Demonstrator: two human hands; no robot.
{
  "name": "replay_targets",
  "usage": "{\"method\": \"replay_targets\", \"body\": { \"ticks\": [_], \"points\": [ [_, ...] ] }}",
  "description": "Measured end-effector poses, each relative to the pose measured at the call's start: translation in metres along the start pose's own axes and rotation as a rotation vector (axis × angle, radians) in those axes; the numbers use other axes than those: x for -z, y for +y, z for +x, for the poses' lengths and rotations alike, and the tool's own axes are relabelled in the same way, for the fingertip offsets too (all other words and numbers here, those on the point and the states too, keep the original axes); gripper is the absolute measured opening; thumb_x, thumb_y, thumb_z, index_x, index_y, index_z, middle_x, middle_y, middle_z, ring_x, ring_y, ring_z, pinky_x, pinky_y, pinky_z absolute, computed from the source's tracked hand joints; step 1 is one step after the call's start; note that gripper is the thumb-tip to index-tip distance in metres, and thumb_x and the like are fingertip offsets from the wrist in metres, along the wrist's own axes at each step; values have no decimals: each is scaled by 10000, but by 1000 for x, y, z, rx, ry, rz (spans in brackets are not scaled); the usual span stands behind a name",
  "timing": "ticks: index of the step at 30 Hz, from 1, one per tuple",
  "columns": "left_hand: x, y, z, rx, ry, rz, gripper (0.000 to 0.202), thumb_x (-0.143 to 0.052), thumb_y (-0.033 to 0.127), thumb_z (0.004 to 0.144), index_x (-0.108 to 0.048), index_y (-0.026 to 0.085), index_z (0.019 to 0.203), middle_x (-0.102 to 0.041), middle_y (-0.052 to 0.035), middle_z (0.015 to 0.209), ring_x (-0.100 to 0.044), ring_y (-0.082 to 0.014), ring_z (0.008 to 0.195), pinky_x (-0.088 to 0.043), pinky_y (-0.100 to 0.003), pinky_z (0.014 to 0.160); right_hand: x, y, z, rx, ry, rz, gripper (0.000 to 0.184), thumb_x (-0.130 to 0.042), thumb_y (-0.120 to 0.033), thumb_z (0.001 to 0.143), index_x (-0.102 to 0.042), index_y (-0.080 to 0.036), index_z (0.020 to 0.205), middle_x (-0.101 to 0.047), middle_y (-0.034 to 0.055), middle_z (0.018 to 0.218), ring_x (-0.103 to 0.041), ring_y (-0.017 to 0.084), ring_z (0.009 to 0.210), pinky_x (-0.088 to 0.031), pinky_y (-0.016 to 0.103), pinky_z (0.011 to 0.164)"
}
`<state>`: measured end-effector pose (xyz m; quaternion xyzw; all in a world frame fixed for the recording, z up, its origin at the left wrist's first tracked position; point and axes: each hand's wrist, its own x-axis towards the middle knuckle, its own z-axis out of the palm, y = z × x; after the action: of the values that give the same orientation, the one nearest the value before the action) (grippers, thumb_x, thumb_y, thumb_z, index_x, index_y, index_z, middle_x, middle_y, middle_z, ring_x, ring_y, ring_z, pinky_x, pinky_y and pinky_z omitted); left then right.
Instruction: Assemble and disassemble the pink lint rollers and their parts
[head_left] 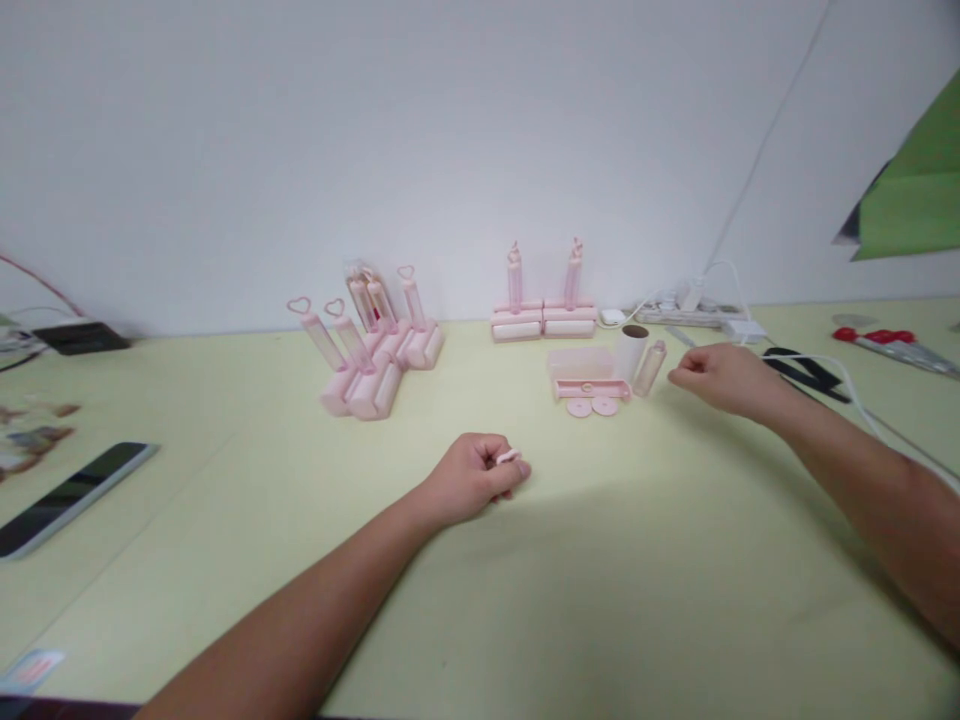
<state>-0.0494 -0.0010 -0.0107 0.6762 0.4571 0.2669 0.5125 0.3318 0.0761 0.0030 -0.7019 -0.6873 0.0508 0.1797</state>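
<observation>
My left hand [474, 478] rests on the pale yellow table [615, 590] near the middle, curled into a fist around a small pale pink piece that shows between the fingers. My right hand [718, 377] lies further back on the right, fingers curled loosely, just right of a tilted pink handle piece [649, 368] and a white paper roll [631, 352]; whether it holds anything is hidden. In front of the roll lie a clear pink cover [582, 362], a pink frame [592, 388] and two pink discs [591, 407].
Several finished pink lint rollers [375, 352] with heart-topped handles stand at the back left, two more [544, 310] at the back centre. A phone [71, 495] lies far left. A power strip with white cables [697, 310], scissors [892, 345] and green paper [915, 190] are at the right.
</observation>
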Motion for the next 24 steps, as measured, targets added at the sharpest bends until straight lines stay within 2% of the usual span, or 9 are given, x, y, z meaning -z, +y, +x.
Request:
{"method": "replay_targets", "body": {
  "ticks": [3,6,8,11,14,16,19,22,24],
  "points": [
    [-6,-2,0,-1,-6,-76,374,-717,388,763,-445,173,623,-535,41,521,-394,-58,456,-273,-188,442,4,-36,-32,140,81,156,262,-584,-363,830,-591,-207,619,-561,1,550,-498,155,530,-313,281,511],
    [-13,1,-1,14,-72,-147,379,-756,403,730,-455,179,670,-508,62,504,-408,-62,437,-275,-186,432,-11,-86,-76,417,-121,522,188,-568,-374,892,-651,-208,924,-577,-13,642,-497,140,560,-366,255,528],
    [-16,6,-4,37,-148,-181,410,-793,420,689,-458,183,693,-485,76,502,-430,-70,439,-301,-191,437,-24,-114,-100,616,-299,656,335,-621,-342,879,-599,-214,1187,-646,16,841,-529,124,605,-423,246,580],
    [-18,14,-8,57,-318,-195,436,-823,434,653,-479,170,704,-475,75,555,-432,-69,491,-331,-199,476,-36,-134,-120,783,-378,764,344,-622,-304,903,-591,-225,1236,-655,30,913,-525,104,625,-428,230,606],
    [-22,18,-10,22,-419,-164,420,-825,421,658,-505,150,690,-451,71,599,-388,-59,548,-302,-196,509,-39,-135,-123,758,-364,827,220,-613,-327,923,-647,-199,1099,-632,6,796,-515,100,624,-408,215,593],
    [-24,18,-10,8,-395,-124,437,-835,417,647,-490,149,659,-428,78,581,-360,-54,543,-270,-195,501,-38,-133,-122,734,-376,819,181,-625,-353,913,-650,-174,915,-566,-23,678,-470,91,576,-373,206,549],
    [-25,16,-9,-7,-337,-109,454,-847,426,631,-486,155,670,-447,79,571,-365,-52,521,-263,-192,487,-35,-128,-116,762,-333,746,272,-624,-349,900,-557,-174,703,-469,-50,588,-406,81,526,-324,209,513],
    [-23,13,-8,-30,-281,-132,425,-806,460,687,-511,156,724,-467,74,583,-378,-53,512,-285,-190,493,-29,-113,-102,710,-71,620,265,-609,-296,880,-513,-183,660,-464,-48,573,-409,85,515,-311,224,523],
    [-20,11,-7,-30,-238,-127,410,-753,487,747,-513,156,729,-458,73,568,-373,-53,497,-282,-190,489,-26,-94,-86,576,140,505,272,-612,-287,857,-493,-190,632,-450,-51,548,-405,90,496,-299,236,521]
  ]
}}
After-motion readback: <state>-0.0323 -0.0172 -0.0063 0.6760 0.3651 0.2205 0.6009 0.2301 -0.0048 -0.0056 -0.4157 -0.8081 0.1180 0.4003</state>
